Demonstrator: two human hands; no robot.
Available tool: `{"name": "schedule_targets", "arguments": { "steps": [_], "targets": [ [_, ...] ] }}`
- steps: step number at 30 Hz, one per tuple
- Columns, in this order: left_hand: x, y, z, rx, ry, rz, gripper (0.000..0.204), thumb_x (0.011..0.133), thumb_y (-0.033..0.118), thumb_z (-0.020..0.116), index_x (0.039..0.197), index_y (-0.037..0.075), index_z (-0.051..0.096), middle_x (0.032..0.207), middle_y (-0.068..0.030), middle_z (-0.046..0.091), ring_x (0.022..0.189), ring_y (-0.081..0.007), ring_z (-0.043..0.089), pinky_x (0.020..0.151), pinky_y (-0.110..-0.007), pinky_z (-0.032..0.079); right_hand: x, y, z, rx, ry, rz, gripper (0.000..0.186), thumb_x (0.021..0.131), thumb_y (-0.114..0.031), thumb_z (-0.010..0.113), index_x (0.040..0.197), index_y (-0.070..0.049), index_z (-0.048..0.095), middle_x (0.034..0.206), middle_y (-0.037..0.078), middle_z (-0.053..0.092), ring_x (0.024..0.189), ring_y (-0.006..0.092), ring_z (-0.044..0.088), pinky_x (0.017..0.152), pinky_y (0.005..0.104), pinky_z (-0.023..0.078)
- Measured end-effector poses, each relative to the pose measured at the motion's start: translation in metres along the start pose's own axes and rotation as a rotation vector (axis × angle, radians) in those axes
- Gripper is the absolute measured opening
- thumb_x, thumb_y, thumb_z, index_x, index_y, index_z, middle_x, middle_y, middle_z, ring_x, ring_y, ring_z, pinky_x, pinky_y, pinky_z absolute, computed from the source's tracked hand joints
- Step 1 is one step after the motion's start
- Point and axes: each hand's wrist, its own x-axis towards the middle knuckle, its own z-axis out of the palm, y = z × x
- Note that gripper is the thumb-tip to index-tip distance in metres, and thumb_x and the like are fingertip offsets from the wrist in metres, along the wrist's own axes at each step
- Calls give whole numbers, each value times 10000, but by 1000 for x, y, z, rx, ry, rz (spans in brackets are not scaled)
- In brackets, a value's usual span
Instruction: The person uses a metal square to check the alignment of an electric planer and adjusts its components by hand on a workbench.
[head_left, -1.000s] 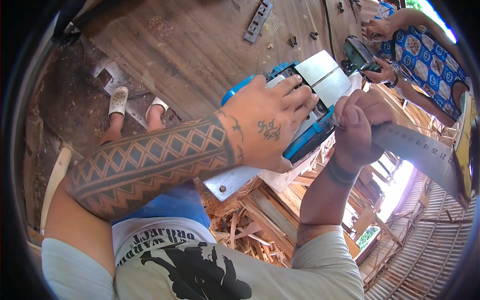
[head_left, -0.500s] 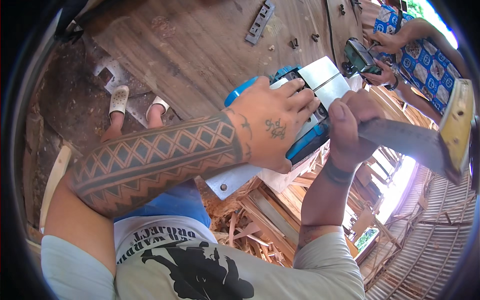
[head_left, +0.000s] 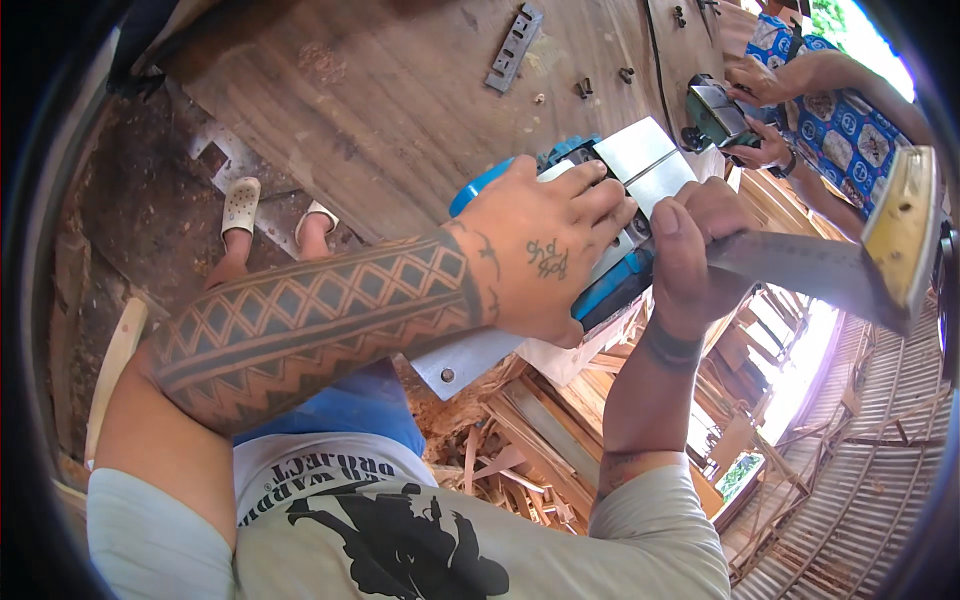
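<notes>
An upturned blue electric planer lies at the table's near edge, its shiny metal sole facing up. My left hand grips it from above, fingers over the middle of the sole and thumb on the near side. My right hand is closed round a flat steel blade with a yellow crosspiece at its far end; whether it is a saw or a square I cannot tell. This hand is close to the sole's right end, and the inner end of the blade is hidden in the fist.
On the wooden table lie a slotted planer blade, several dark bolts and a black cord. At the right, another person's hands hold a dark green power tool. Wood offcuts heap up below the table.
The view has shifted slightly. The blade in my right hand has swung up a little at its yellow end. My left hand keeps its place on the planer.
</notes>
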Motion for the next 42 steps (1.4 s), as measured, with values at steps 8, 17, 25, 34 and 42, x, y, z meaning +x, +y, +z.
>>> {"name": "schedule_targets", "arguments": {
  "steps": [8,17,25,34,42],
  "targets": [
    [-4,-24,-45,-500,-45,351,1255,588,611,959,1564,-3,462,1601,-212,381,1525,-428,328,1222,-600,290,34,-28,-25,-460,-229,-171,393,613,-39,891,724,-74,515,716,47,530,578,229,499,544,356,400],
    [-24,-19,-50,-1549,-186,-64,438,885,426,828,1045,37,707,1636,-251,320,1440,-406,490,1184,-530,388,18,-42,-35,-1016,-217,-156,708,568,-205,906,1225,-128,654,1233,94,602,1212,344,545,961,414,483],
    [-41,-24,-25,-1358,28,81,382,870,403,870,927,50,737,1725,-301,157,1454,-468,517,1159,-498,444,-68,10,8,-140,659,425,696,996,-283,766,1540,31,466,1456,181,568,1300,283,567,1111,381,461],
    [-44,-29,-15,-1002,-129,167,490,693,283,1037,1029,77,745,1717,-302,221,1458,-501,511,1185,-503,452,-72,20,7,-62,675,401,328,970,-23,575,1273,43,682,1296,172,671,1181,201,636,1024,309,482],
    [-49,-22,-4,-806,-153,199,529,708,275,1035,1088,119,703,1726,-258,200,1460,-528,489,1101,-522,539,-66,24,2,78,617,271,282,799,74,579,1076,51,530,1383,237,502,1355,368,545,1092,427,466]
  ]
}}
